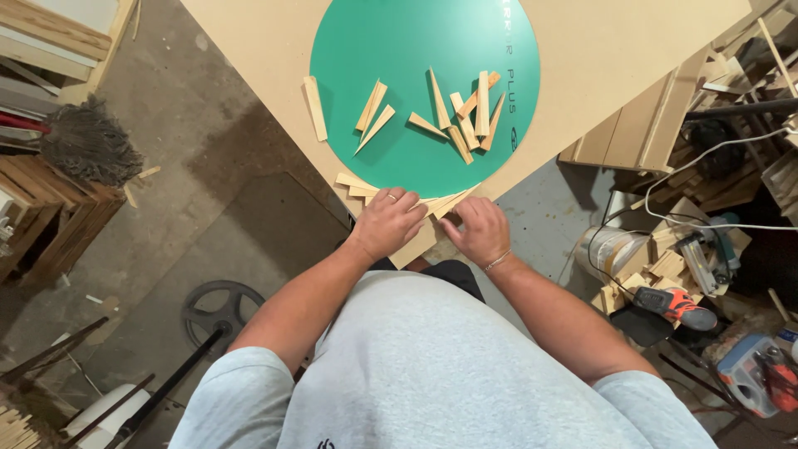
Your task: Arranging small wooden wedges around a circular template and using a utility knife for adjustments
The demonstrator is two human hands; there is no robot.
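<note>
- My left grip (389, 221) lies flat, fingers apart, pressing a few wooden wedges (356, 186) at the green disc's (416, 33) near rim; my right grip (477, 229) curls loosely on the wedges beside it — clamped on nothing
- I judge it early — only this short run is laid along the rim
- About ten loose wedges (461, 116) wait mid-disc on the surface (598, 50)

I am getting an evenly lit, fairly bright view from the head camera. The green disc (424, 83) is showing soft, short shadows beside the wooden wedges (432, 112). The floor at left is looking dimmer. Edges are bending from wide-angle distortion; focus is holding sharp throughout.
</note>
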